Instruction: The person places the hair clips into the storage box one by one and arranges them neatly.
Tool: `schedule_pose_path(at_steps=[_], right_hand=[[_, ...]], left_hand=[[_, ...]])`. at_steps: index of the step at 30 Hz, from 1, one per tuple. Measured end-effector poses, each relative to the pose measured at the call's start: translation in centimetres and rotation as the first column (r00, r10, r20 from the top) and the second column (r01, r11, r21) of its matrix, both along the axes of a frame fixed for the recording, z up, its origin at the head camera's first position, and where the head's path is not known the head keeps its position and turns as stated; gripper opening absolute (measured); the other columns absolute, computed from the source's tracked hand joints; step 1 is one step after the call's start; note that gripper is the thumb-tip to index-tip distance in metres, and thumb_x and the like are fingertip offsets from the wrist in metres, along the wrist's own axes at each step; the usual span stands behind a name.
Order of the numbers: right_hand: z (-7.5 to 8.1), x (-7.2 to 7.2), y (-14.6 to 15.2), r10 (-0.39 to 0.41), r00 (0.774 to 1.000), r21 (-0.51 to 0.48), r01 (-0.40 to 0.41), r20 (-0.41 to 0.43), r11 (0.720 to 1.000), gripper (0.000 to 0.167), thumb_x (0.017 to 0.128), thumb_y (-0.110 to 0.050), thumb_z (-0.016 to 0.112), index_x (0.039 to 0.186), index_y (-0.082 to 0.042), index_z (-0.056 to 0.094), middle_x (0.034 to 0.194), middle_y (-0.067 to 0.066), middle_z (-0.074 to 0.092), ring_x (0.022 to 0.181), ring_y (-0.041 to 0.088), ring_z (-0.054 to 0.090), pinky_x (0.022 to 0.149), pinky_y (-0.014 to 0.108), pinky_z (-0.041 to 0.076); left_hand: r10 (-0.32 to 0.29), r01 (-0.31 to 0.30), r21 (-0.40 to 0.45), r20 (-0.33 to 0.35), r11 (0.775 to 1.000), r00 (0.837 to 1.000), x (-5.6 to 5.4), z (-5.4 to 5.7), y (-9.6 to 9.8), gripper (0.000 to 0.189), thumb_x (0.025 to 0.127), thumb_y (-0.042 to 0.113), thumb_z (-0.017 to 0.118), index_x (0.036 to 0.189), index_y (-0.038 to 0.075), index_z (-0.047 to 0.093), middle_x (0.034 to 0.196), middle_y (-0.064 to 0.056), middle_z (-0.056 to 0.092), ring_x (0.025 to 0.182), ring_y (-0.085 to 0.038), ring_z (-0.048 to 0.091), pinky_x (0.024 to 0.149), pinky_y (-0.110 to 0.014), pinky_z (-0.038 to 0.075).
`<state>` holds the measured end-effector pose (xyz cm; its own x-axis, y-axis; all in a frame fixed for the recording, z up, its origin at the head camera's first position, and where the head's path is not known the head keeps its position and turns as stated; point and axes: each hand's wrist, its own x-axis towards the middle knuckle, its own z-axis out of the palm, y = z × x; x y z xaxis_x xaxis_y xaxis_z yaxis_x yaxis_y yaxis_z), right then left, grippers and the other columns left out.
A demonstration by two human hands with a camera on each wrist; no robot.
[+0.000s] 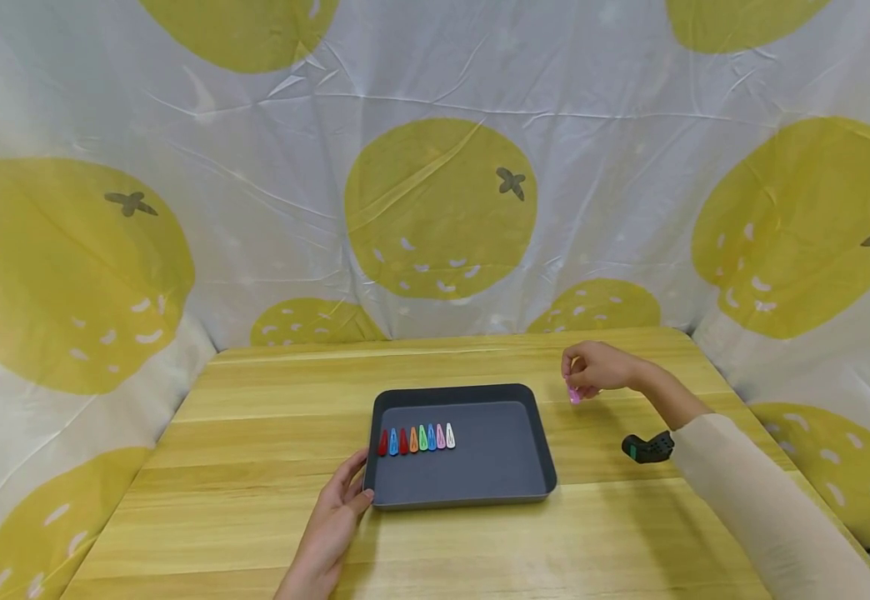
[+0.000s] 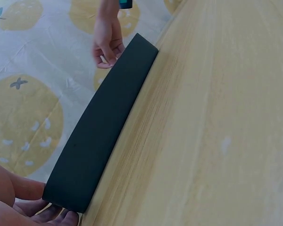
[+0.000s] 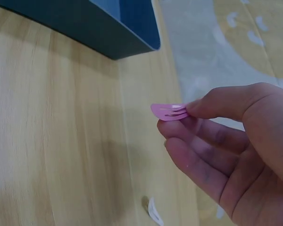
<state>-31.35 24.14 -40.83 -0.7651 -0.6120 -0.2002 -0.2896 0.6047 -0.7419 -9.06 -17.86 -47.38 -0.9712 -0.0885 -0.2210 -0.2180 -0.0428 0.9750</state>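
A dark grey tray (image 1: 480, 492) lies on the wooden table, with several coloured snap hair clips (image 1: 414, 440) lined up side by side in its left half. My left hand (image 1: 333, 521) holds the tray at its left side near the front corner; the left wrist view shows the thumb and fingers (image 2: 26, 188) against that corner. Right of the tray, above the table, my right hand (image 1: 598, 367) pinches a pink snap hair clip (image 3: 170, 112) between thumb and fingers. Below that hand in the right wrist view, a white hair clip (image 3: 154, 212) lies on the table.
A black device (image 1: 647, 447) with a green patch is beside the right wrist. Behind the wooden table (image 1: 270, 417) hangs a white curtain (image 1: 285, 208) printed with yellow fruit, which also runs along both sides.
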Motion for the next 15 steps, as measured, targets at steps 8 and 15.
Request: schedule_pose_path(at_steps=[8, 15], right_hand=[[0.1, 0.3, -1.3, 0.050, 0.997, -0.015, -0.051, -0.053, 0.999, 0.004, 0.099, 0.003, 0.059, 0.096, 0.001, 0.060, 0.081, 0.011, 0.071, 0.078, 0.038, 0.071, 0.067, 0.044, 0.061], [0.0, 0.5, -2.6, 0.078, 0.996, -0.042, -0.080, -0.051, 0.996, 0.005, 0.101, 0.002, 0.058, 0.097, 0.006, 0.057, 0.084, 0.012, 0.071, 0.079, 0.033, 0.071, 0.069, 0.038, 0.062]], left_hand=[[-0.006, 0.006, 0.008, -0.010, 1.000, 1.000, -0.1, -0.1, -0.1, 0.062, 0.101, -0.011, 0.044, 0.160, 0.002, 0.031, 0.166, -0.023, 0.022, 0.149, -0.046, 0.025, 0.117, -0.057, 0.029], [-0.008, 0.008, 0.006, -0.014, 1.000, 1.000, -0.1, -0.2, -0.3, 0.062, 0.102, -0.011, 0.043, 0.161, 0.002, 0.028, 0.166, -0.024, 0.020, 0.150, -0.047, 0.022, 0.117, -0.058, 0.029]])
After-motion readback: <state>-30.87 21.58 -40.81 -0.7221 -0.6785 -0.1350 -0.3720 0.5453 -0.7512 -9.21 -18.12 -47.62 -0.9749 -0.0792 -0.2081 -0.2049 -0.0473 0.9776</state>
